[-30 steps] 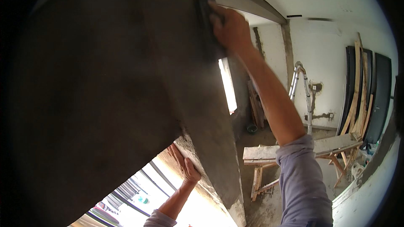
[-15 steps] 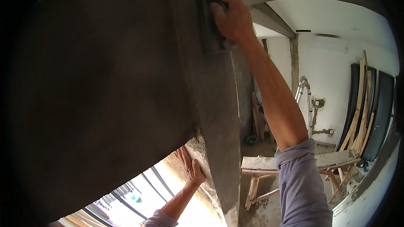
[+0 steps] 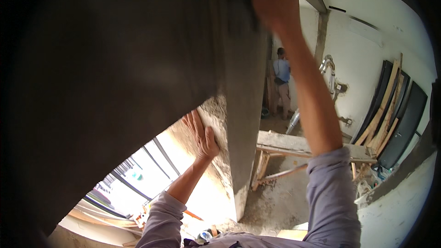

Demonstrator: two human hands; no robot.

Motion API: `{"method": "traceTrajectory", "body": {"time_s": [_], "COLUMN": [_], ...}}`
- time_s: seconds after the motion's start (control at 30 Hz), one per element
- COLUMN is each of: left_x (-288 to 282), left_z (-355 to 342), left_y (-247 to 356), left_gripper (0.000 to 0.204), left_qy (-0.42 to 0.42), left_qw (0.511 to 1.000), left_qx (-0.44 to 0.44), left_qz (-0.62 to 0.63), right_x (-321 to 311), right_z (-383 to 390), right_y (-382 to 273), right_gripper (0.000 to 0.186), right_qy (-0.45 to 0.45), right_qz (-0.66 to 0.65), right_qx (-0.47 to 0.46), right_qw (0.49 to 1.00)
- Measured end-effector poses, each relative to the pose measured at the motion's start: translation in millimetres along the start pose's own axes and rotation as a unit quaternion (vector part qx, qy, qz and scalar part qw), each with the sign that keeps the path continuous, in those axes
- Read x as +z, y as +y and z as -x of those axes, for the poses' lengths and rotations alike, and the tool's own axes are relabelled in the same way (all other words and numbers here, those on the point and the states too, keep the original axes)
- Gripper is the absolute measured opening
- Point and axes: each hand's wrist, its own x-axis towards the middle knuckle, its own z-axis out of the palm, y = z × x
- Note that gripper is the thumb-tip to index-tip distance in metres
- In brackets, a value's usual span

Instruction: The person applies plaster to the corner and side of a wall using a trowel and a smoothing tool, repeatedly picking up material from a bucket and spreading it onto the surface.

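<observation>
High up at the top of the view, my right hand (image 3: 278,1) grips a dark plastering float (image 3: 243,7), blurred by motion and pressed against a narrow strip of grey plaster (image 3: 242,87). My left hand (image 3: 203,138) is lower down, fingers stretched out, leaning on the rough, part-bare side of the wall opening (image 3: 212,115). A broad dark wall surface (image 3: 115,64) fills the left of the view, its lower edge slanting just above my left fingers. Much of the float's face is lost in shadow.
Behind my right arm, a plank trestle bench (image 3: 285,141) stands near a metal ladder (image 3: 327,66). A person in a blue top (image 3: 281,71) is farther back. Dark door panels (image 3: 404,126) and timber strips (image 3: 379,110) lean at the right wall. Bars (image 3: 133,179) cross the bright opening below left.
The view has shifted, so the room and both hands sit differently in it. My right hand with the float reaches nearer the top edge. A person has come into sight behind.
</observation>
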Motion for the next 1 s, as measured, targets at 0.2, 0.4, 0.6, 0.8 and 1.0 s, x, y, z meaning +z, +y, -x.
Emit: {"method": "traceTrajectory", "body": {"time_s": [0.2,0.4,0.6,0.8,1.0], "left_x": [13.2,7.6,8.2,-57.6,-171.0], "left_z": [8.8,12.5,23.3,150.0,302.2], "left_y": [-1.4,-10.2,-14.2,-8.8,7.9], "left_gripper": [0.069,0.071,0.079,0.069,0.059], "left_qy": [0.012,-0.001,-0.014,-0.160,-0.422], "left_qw": [1.000,1.000,0.995,0.958,0.548], "left_qx": [-0.005,-0.018,-0.077,-0.181,-0.620], "left_qz": [0.016,0.004,0.064,0.156,0.370], "right_x": [-28.8,-41.0,-10.1,-135.5,-182.6], "right_z": [243.7,234.4,242.7,509.4,628.9], "right_y": [32.7,14.9,14.4,23.7,-187.2], "right_gripper": [0.041,0.041,0.041,0.043,0.036], "right_qy": [-0.059,-0.026,-0.033,-0.055,0.093], "right_qz": [0.064,0.076,0.084,0.137,-0.262], "right_qx": [0.121,0.160,0.158,0.566,0.775], "right_qw": [0.989,0.984,0.983,0.811,0.567]}}
